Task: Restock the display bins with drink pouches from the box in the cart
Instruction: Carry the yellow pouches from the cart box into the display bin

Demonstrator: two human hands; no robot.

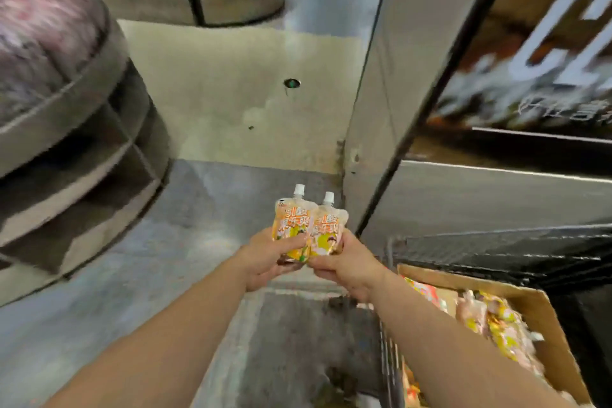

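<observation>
Two drink pouches (306,228) upright out front, above floor, left of box (536,305) in cart. My left hand (265,258) grips one, right hand (344,262) other — low on body. Likely soft, light, slick film — squeeze gently, caps up.

Head camera looks down, close above forearms.

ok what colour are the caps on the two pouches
White, on both drink pouches; the head view shows the caps clearly.

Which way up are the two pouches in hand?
Upright. Both drink pouches have their white caps pointing up; the left hand and right hand grip their bottoms.
</observation>
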